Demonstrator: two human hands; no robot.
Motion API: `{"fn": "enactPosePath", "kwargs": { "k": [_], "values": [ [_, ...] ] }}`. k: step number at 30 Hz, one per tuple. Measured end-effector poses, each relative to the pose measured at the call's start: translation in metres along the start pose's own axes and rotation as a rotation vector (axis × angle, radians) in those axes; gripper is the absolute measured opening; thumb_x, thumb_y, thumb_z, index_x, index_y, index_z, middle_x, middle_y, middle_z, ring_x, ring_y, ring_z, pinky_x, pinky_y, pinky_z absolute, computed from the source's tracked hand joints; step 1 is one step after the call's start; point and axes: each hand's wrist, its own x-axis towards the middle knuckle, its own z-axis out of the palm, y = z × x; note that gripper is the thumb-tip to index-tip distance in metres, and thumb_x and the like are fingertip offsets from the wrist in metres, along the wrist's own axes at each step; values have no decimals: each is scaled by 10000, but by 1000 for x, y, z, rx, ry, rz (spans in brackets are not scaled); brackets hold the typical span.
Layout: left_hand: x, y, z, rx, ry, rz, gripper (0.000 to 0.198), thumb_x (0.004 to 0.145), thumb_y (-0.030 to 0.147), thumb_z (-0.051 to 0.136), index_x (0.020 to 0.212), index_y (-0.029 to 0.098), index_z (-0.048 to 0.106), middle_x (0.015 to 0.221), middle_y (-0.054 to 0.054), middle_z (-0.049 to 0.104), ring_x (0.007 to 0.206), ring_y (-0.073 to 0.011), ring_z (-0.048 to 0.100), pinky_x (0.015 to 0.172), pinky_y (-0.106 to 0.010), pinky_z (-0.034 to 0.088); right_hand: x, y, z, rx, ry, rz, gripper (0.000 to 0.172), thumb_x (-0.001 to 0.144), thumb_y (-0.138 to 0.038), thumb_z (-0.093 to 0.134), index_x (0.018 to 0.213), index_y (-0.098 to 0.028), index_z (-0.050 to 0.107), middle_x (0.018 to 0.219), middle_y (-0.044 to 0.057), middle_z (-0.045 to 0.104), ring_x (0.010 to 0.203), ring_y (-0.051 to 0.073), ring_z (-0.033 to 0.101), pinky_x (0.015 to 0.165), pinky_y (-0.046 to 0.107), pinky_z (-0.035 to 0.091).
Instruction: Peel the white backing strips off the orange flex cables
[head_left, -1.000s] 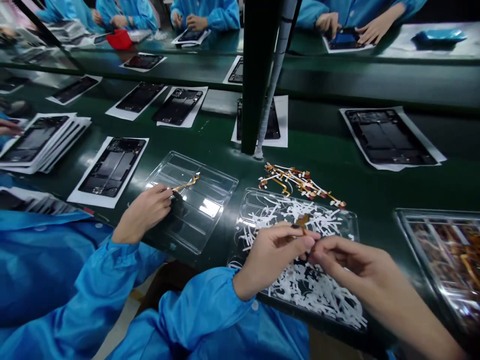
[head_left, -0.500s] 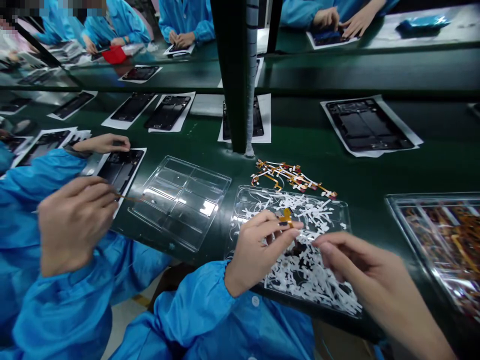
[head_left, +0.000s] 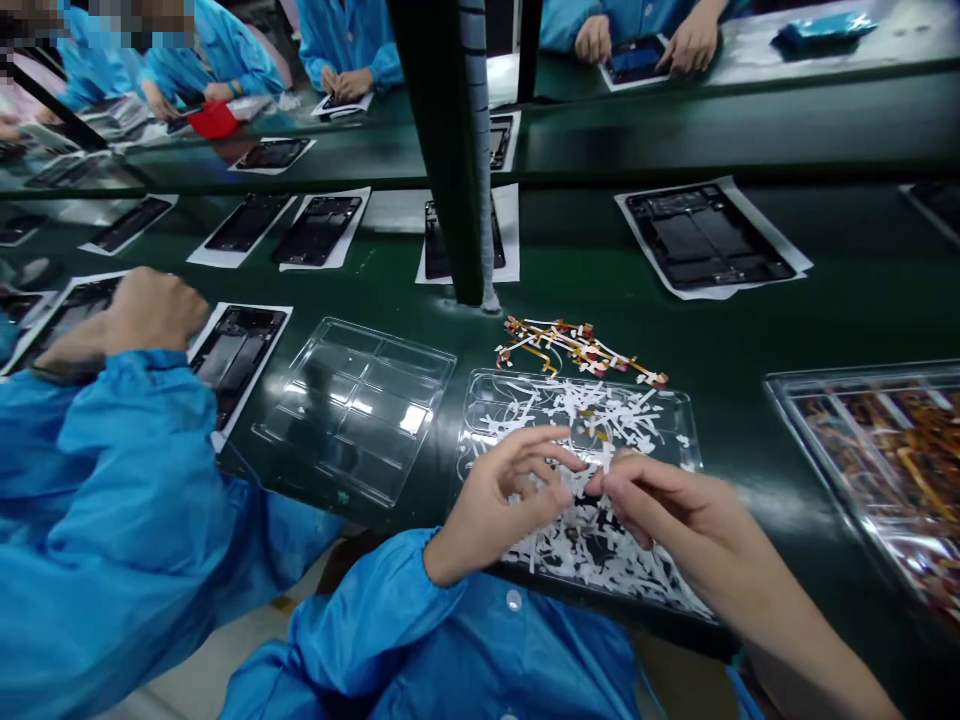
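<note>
Worker at a green desk (head_left: 750, 340), seen from above the hands. The left hand (head_left: 510, 495) and the right hand (head_left: 660, 510) meet fingertip to fingertip over a clear tray (head_left: 679, 405) at the desk's near edge. Both are curled into a pinch. Whether anything is gripped between them cannot be told, since the fingers hide the spot. The tray holds a litter of white paper strips (head_left: 592, 410), which lies directly beneath both hands. Just beyond the tray, a small heap of orange flex cables (head_left: 577, 348) rests on the desk. To the left stands a compartmented tray (head_left: 360, 410) of clear plastic. Farther left, a co-worker's hand (head_left: 150, 310) in a blue sleeve rests by a dark device frame (head_left: 236, 345) on a white sheet. A tray of parts (head_left: 885, 470) sits at the right, and a dark post (head_left: 439, 150) rises behind.
</note>
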Motion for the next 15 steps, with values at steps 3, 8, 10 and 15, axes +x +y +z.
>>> {"fn": "enactPosePath", "kwargs": {
  "k": [3, 8, 10, 15],
  "values": [
    [13, -2, 2, -184, 103, -153, 487, 863, 438, 802, 1264, 180, 701, 1012, -108, 769, 673, -113, 674, 465, -156, 430, 0, -2, 3, -61, -49, -8, 341, 1011, -521, 566, 915, -237, 730, 756, 9, 636, 637, 134, 530, 555, 264, 422],
    [21, 0, 6, -169, 148, -132, 359, 790, 456, 866, 957, 143, 808, 852, -84, 766, 509, -60, 575, 409, -157, 423, -2, -3, 8, -156, -3, -52, 300, 1004, -487, 581, 887, -247, 717, 866, 39, 674, 745, 170, 621, 615, 283, 507],
    [20, 3, 7, -100, 135, -52, 323, 786, 460, 871, 906, 163, 832, 858, -75, 763, 470, -41, 538, 411, -172, 472, -4, -4, 9, -139, 93, -40, 261, 965, -490, 642, 1067, -263, 724, 885, 37, 707, 739, 178, 659, 598, 282, 541],
    [17, 9, 8, 40, 135, 71, 282, 821, 431, 853, 974, 195, 830, 878, -67, 791, 678, -147, 747, 600, -254, 659, -10, -11, 8, -140, 204, -92, 286, 947, -465, 688, 1147, -274, 761, 869, 40, 756, 714, 188, 705, 605, 288, 581]
  ]
}}
